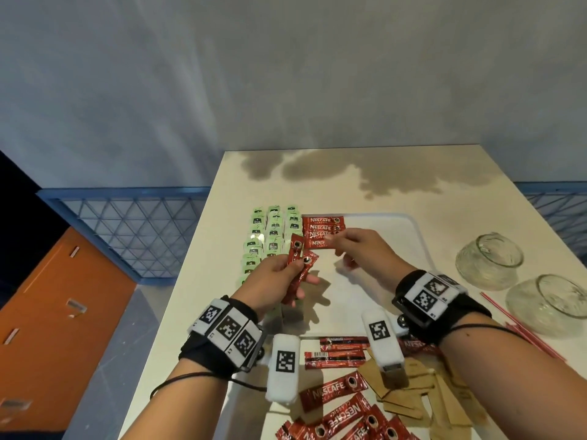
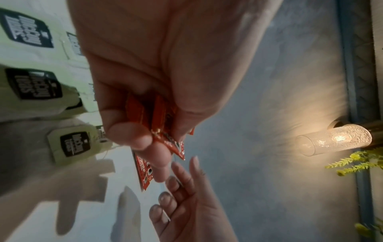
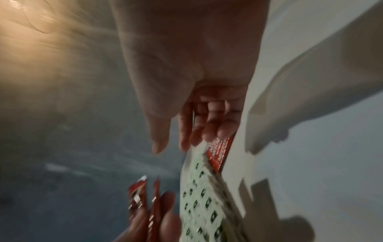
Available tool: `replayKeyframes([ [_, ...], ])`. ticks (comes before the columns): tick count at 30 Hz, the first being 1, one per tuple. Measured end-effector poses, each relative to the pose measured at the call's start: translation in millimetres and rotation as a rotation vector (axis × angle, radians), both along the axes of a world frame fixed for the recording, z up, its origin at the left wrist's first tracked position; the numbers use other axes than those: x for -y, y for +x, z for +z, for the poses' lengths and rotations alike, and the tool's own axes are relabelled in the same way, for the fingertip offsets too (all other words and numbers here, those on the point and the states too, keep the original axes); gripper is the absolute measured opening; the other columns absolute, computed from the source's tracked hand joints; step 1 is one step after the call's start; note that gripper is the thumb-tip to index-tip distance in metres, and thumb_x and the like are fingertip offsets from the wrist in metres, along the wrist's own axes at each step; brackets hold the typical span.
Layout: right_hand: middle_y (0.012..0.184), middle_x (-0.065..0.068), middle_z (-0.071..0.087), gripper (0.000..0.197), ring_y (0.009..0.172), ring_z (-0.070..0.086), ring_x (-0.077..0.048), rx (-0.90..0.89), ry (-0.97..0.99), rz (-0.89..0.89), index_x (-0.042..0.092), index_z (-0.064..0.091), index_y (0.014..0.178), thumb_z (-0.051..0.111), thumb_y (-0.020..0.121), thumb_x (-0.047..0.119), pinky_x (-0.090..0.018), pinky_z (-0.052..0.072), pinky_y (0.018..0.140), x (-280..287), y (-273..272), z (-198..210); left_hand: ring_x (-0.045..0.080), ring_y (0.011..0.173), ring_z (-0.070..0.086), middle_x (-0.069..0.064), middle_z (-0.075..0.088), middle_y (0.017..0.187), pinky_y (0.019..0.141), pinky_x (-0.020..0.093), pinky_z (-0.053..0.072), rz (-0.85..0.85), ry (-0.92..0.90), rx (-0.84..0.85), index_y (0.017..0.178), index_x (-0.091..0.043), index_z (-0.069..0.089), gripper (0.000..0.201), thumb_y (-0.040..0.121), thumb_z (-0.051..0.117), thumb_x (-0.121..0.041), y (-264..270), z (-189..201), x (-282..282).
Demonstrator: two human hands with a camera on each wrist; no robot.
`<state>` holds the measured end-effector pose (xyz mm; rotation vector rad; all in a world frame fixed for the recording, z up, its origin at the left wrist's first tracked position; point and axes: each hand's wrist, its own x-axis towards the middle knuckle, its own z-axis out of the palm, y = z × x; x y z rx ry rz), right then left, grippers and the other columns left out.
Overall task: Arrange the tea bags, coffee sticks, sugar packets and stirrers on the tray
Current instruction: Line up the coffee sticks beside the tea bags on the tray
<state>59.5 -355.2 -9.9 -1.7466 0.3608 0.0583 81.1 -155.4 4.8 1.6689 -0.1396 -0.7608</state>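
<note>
**Coffee sticks go down in a row beside the tea**

Over a white tray [image 1: 413, 236] on a pale desk [image 1: 460, 173], a person lays out hot-drink supplies. Green tea bags [image 1: 273, 231] stand in three columns along the tray's left side, and four red coffee sticks [image 1: 322, 232] lie stacked flat just beside them. The left hand [image 1: 279, 277] pinches a small fan of coffee sticks [image 1: 297, 271] between thumb and fingers, held above the tray. The right hand [image 1: 359, 247] hovers at the laid row, thumb and forefinger extended toward the nearest stick, the other fingers loosely curled; nothing shows in its hold. More loose sticks [image 1: 336, 404] and brown sugar packets [image 1: 409, 392] wait at the near edge of the desk, while red stirrers [image 1: 521, 328] lie at the right by two glass jars [image 1: 489, 258].

Judging by their look, the sticks are light, thin foil sachets, probably slick and inclined to slide over one another; a pinch at one crimped end, or across the middle, should serve to draw one from the fan and set it square against the row.
</note>
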Motion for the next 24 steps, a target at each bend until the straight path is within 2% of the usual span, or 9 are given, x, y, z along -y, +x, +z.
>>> replayKeyframes([
  [3,0.070,0.003,0.064,0.011,0.056,0.053,-0.007,0.023,-0.019,0.149,0.014,0.073,0.085,0.074,0.085,0.025,-0.020,0.047,0.057,-14,-11,13,0.016,0.060,0.065,0.016,0.075,0.097,0.050,0.026,0.054,-0.001,-0.038,-0.050,0.114,-0.004,0.060,0.023,0.104,0.043,-0.018,-6,5,8],
  [6,0.070,-0.002,0.064,0.010,0.057,0.054,-0.008,0.064,0.000,0.099,0.005,0.071,0.088,0.074,0.086,0.015,-0.019,0.049,0.056,-12,-18,14,0.024,0.074,0.072,0.018,0.074,0.098,0.064,0.034,0.058,0.073,-0.065,-0.089,0.109,-0.004,0.063,0.022,0.104,0.044,-0.015,-8,8,7],
  [8,0.074,-0.005,0.066,0.012,0.058,0.055,-0.011,0.076,0.043,0.039,0.002,0.069,0.091,0.072,0.087,0.014,-0.020,0.051,0.057,-6,-23,16,0.021,0.066,0.070,0.011,0.072,0.088,0.064,0.035,0.056,0.179,-0.024,-0.044,0.097,-0.006,0.062,0.021,0.102,0.041,-0.007,-6,5,0],
  [10,0.077,-0.008,0.068,0.010,0.058,0.056,-0.012,0.086,0.085,-0.001,0.003,0.066,0.091,0.069,0.090,0.013,-0.022,0.052,0.058,-1,-29,16,0.015,0.055,0.056,0.005,0.063,0.077,0.055,0.029,0.048,0.279,0.012,-0.010,0.088,-0.011,0.057,0.022,0.099,0.040,-0.004,-3,1,-6],
  [12,0.082,-0.012,0.070,0.011,0.059,0.057,-0.013,0.099,0.127,-0.051,0.001,0.063,0.094,0.065,0.093,0.012,-0.023,0.053,0.058,-2,-36,15,0.011,0.054,0.046,0.001,0.056,0.076,0.051,0.025,0.038,0.290,0.060,0.022,0.089,-0.013,0.059,0.014,0.097,0.048,-0.015,-7,-2,-8],
  [15,0.086,-0.014,0.072,0.012,0.060,0.058,-0.013,0.117,0.200,-0.149,0.002,0.058,0.090,0.063,0.095,0.013,-0.026,0.055,0.061,-7,-45,11,0.010,0.057,0.046,-0.008,0.052,0.064,0.059,0.026,0.039,0.193,0.139,0.115,0.086,-0.019,0.065,0.031,0.091,0.061,-0.049,-22,-2,-1],
  [18,0.088,-0.017,0.071,0.013,0.061,0.061,-0.015,0.105,0.267,-0.168,0.005,0.055,0.086,0.061,0.095,0.011,-0.031,0.056,0.066,-13,-51,9,0.011,0.057,0.045,-0.011,0.052,0.057,0.062,0.028,0.039,0.241,0.113,0.200,0.080,-0.019,0.067,0.027,0.090,0.065,-0.044,-31,-2,7],
  [21,0.092,-0.018,0.072,0.012,0.065,0.063,-0.017,0.070,0.280,-0.115,0.005,0.056,0.088,0.066,0.091,0.011,-0.029,0.057,0.067,-10,-57,12,0.007,0.060,0.053,-0.013,0.062,0.064,0.060,0.027,0.040,0.285,0.133,0.303,0.085,-0.021,0.069,0.018,0.092,0.064,-0.037,-30,-1,8],
  [24,0.089,-0.015,0.074,0.019,0.063,0.063,-0.016,0.010,0.168,0.023,0.005,0.067,0.100,0.075,0.085,0.015,-0.025,0.055,0.065,-8,-58,19,0.010,0.076,0.064,-0.008,0.071,0.081,0.068,0.027,0.047,0.170,0.191,0.414,0.093,-0.024,0.070,0.011,0.093,0.064,-0.033,-31,-3,9],
])
